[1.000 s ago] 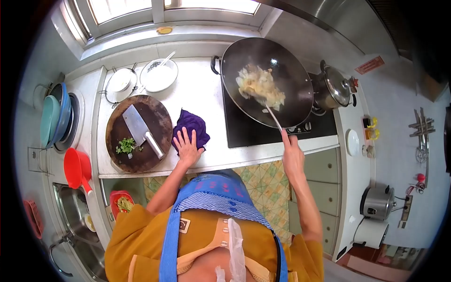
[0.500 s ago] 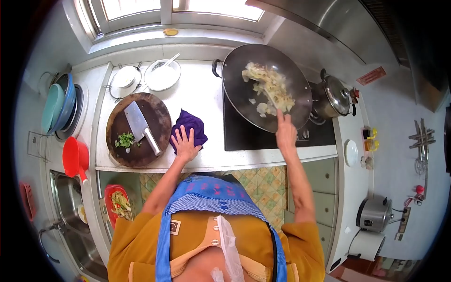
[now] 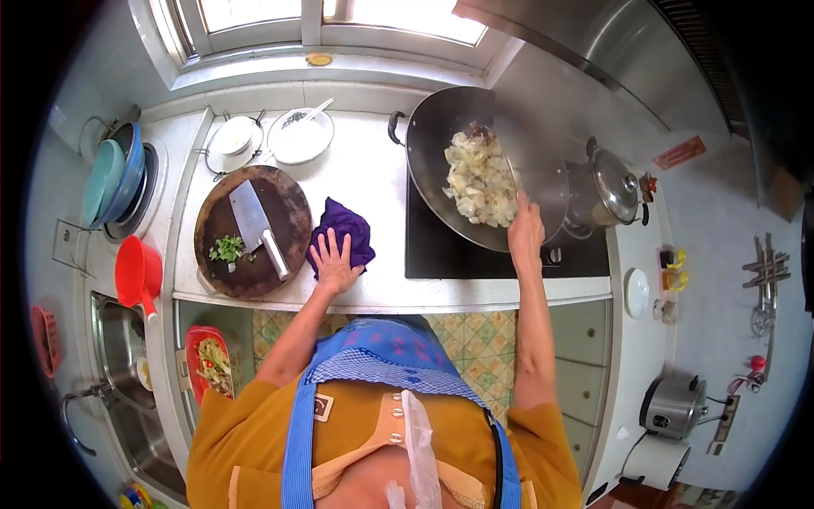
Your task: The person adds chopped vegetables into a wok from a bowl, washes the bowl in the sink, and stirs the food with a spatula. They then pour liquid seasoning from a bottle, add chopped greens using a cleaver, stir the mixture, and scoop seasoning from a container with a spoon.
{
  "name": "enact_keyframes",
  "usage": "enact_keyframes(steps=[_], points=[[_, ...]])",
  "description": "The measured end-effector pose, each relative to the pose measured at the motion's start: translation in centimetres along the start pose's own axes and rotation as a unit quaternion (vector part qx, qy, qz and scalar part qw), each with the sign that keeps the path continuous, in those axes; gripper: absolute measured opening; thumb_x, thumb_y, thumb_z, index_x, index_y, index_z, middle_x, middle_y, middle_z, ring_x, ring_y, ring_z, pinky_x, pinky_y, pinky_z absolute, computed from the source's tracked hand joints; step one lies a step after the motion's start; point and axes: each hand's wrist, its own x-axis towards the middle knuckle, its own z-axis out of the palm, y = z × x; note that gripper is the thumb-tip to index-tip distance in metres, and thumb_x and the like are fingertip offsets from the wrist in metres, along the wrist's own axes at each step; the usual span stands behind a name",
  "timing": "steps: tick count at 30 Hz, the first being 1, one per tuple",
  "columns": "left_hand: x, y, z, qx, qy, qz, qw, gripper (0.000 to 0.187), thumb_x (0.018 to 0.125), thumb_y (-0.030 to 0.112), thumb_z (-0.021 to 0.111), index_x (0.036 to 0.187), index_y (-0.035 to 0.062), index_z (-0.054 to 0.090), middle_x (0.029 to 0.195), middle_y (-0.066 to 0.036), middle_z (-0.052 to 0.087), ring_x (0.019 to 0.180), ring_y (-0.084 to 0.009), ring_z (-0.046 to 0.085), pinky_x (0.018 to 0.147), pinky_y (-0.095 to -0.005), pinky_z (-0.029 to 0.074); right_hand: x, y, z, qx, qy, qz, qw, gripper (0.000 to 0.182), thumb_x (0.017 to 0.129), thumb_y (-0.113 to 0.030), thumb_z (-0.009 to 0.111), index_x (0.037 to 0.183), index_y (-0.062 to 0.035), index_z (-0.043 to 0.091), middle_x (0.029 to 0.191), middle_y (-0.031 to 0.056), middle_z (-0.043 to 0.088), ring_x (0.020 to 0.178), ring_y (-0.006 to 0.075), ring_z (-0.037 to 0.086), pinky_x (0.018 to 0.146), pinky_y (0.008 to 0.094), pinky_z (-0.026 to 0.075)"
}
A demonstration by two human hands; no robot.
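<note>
Right fingers (image 3: pixel 522 205) grip the spatula (image 3: pixel 511 172) over the wok rim (image 3: pixel 485 247).

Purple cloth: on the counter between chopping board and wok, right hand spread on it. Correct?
Wrong hand: the head view shows the left hand spread on the purple cloth. The cloth does lie on the counter between chopping board and wok.

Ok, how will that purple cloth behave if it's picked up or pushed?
The purple cloth would probably hang limp, since it lies crumpled in soft folds. It looks like fabric, so likely light for its size. Pushed, it may bunch up, with the left hand resting on it.
</note>
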Motion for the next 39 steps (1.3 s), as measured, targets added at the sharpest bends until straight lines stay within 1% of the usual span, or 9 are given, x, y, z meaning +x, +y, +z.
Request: enact_keyframes(steps=[3, 7, 11, 15, 25, 31, 33, 36, 39], points=[[0.0, 0.0, -0.1, 0.003, -0.01, -0.003, 1.0, 0.086, 0.075, 0.048, 0.058, 0.142, 0.0129, 0.017, 0.146, -0.023, -0.005, 0.133, -0.0425, -0.005, 0.103, -0.0592, -0.003, -0.2, 0.2, 0.9, -0.022, 0.019, -0.023, 0.999, 0.059, 0.073, 0.008, 0.05, 0.128, -0.0107, 0.039, 0.093, 0.02, 0.05, 0.072, 0.0405, 0.058, 0.061, 0.0462, 0.047], [0.1, 0.1, 0.1, 0.019, -0.009, -0.009, 1.0, 0.087, 0.075, 0.05, 0.058, 0.142, 0.0148, 0.016, 0.146, -0.021, -0.005, 0.133, -0.0421, -0.005, 0.103, -0.0587, -0.002, -7.3, 1.1, -5.2, -0.032, -0.082, -0.087, 0.992, 0.059, 0.073, 0.01, 0.048, 0.127, -0.0129, 0.042, 0.092, 0.017, 0.05, 0.069, 0.0364, 0.058, 0.059, 0.045, 0.047], [0.1, -0.1, 0.6, 0.018, 0.004, -0.003, 1.0, 0.087, 0.075, 0.049, 0.059, 0.142, 0.0142, 0.015, 0.146, -0.021, -0.006, 0.133, -0.0425, -0.006, 0.103, -0.059, -0.002, -12.2, 0.2, -13.2, -0.028, -0.144, -0.023, 0.989, 0.063, 0.071, 0.011, 0.045, 0.128, -0.015, 0.044, 0.086, 0.0136, 0.051, 0.07, 0.0348, 0.055, 0.059, 0.0425, 0.046], [0.1, 0.1, 0.1, 0.021, -0.008, -0.006, 1.0, 0.087, 0.076, 0.049, 0.059, 0.142, 0.0141, 0.015, 0.146, -0.021, -0.007, 0.133, -0.0427, -0.007, 0.103, -0.0593, -0.003, -13.9, 0.3, -12.5, -0.059, -0.153, -0.057, 0.985, 0.064, 0.072, 0.009, 0.048, 0.131, -0.0148, 0.04, 0.09, 0.015, 0.049, 0.063, 0.0332, 0.056, 0.054, 0.0417, 0.047], [0.2, 0.0, 0.1, 0.02, -0.013, -0.004, 1.0, 0.086, 0.076, 0.05, 0.057, 0.142, 0.015, 0.015, 0.146, -0.021, -0.007, 0.133, -0.0422, -0.007, 0.103, -0.0588, -0.003, 0.3, 1.3, 1.1, -0.004, 0.011, -0.039, 0.999, 0.057, 0.075, 0.007, 0.049, 0.129, -0.0112, 0.041, 0.09, 0.0183, 0.051, 0.07, 0.0379, 0.057, 0.06, 0.0441, 0.047], [0.0, 0.2, -0.2, 0.023, -0.023, -0.007, 0.999, 0.085, 0.077, 0.051, 0.055, 0.142, 0.0148, 0.014, 0.146, -0.021, -0.008, 0.133, -0.0414, -0.008, 0.103, -0.0583, -0.004, -1.7, 0.8, -0.1, -0.029, -0.019, -0.065, 0.997, 0.06, 0.073, 0.007, 0.049, 0.129, -0.0133, 0.041, 0.093, 0.0178, 0.052, 0.073, 0.0376, 0.058, 0.062, 0.0441, 0.048], [0.1, 0.2, 0.0, 0.023, -0.021, -0.012, 0.999, 0.085, 0.078, 0.052, 0.055, 0.142, 0.0146, 0.014, 0.146, -0.021, -0.008, 0.133, -0.0414, -0.008, 0.103, -0.0581, -0.004, -4.2, 1.1, -4.0, -0.063, -0.103, -0.077, 0.99, 0.059, 0.074, 0.008, 0.049, 0.128, -0.0159, 0.044, 0.091, 0.0158, 0.053, 0.072, 0.0357, 0.058, 0.061, 0.0435, 0.048], [0.0, 0.2, 0.1, 0.024, -0.013, -0.004, 1.0, 0.085, 0.078, 0.052, 0.055, 0.142, 0.0141, 0.014, 0.146, -0.021, -0.008, 0.133, -0.042, -0.008, 0.103, -0.0588, -0.004, -6.3, 3.2, -7.8, 0.001, -0.076, -0.065, 0.995, 0.052, 0.078, 0.007, 0.046, 0.125, -0.0138, 0.048, 0.079, 0.0163, 0.053, 0.072, 0.0351, 0.054, 0.064, 0.0432, 0.043], [0.0, 0.0, 0.4, 0.023, -0.006, 0.001, 1.0, 0.086, 0.077, 0.051, 0.055, 0.142, 0.0136, 0.014, 0.146, -0.022, -0.008, 0.133, -0.0429, -0.008, 0.102, -0.0595, -0.004, -5.2, 4.0, -7.2, -0.001, -0.008, -0.011, 1.0, 0.047, 0.079, 0.006, 0.046, 0.124, -0.0097, 0.049, 0.083, 0.0184, 0.054, 0.072, 0.0354, 0.057, 0.061, 0.0437, 0.046]])
